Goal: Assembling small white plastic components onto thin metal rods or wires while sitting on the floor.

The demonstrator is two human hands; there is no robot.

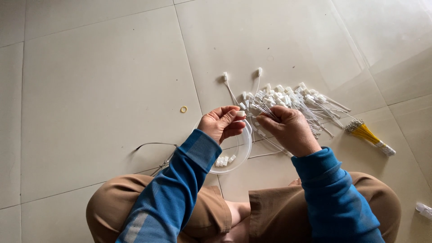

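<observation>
Left hand (222,123): grip pinched together on a small white connector (241,114), thumb and fingertips meeting over it, palm turned up. Right hand (288,128): fingers curled shut around a bundle of thin white wires (270,110), knuckles up, just right of the left hand; the two nearly touching at the fingertips. Connector held above the floor, over the far rim of the clear round lid (245,153).

Clear round lid: flat on the floor directly beneath both hands, partly hidden by the left wrist; a few loose white connector pieces (223,160) lying inside near its close edge.

Beyond the lid, away from the body: heap of white-tipped wires (292,99) fanned out on the floor, white housings clustered at the top, two single leads sticking out toward the far left of the heap.

Right of the lid, well apart: bundle of yellow wires (366,133) with a white end, lying diagonally.

Left of the lid: thin dark wire piece (155,150) curved on the floor, near the left sleeve. Farther left and beyond: small yellow ring (183,109), alone on the tile.

Far right of the lid, at the picture edge: small white object (424,209), partly cut off, kind not clear.

Blue sleeves, tan trousers, seated on pale floor tiles (99,81).
</observation>
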